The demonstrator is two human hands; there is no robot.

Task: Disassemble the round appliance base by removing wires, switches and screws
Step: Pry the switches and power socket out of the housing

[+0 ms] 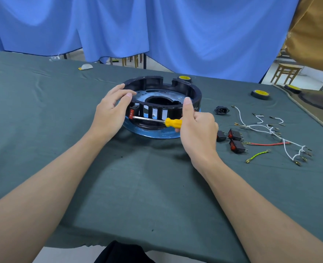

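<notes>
1. Your right hand has its fingers wrapped round the yellow handle of the screwdriver, and its thumb stretches up against the near rim of the base.
2. You hold the screwdriver almost level across the base's near wall. Its tip points left at a red switch seated in that wall, but you cannot tell whether the tip touches it.
3. Your left hand curls over the base's left rim and grips it.
4. You have the base in the middle of the table, open side up on the grey-green cloth. It is a black ring on a blue plate.
5. Just right of your right hand, three loose switches lie close together on the cloth, with a black socket beyond them.
6. Further right lie tangled white wires, a red wire and a green-yellow wire.
7. One tape roll sits just behind the base, and another lies well to its right.
</notes>
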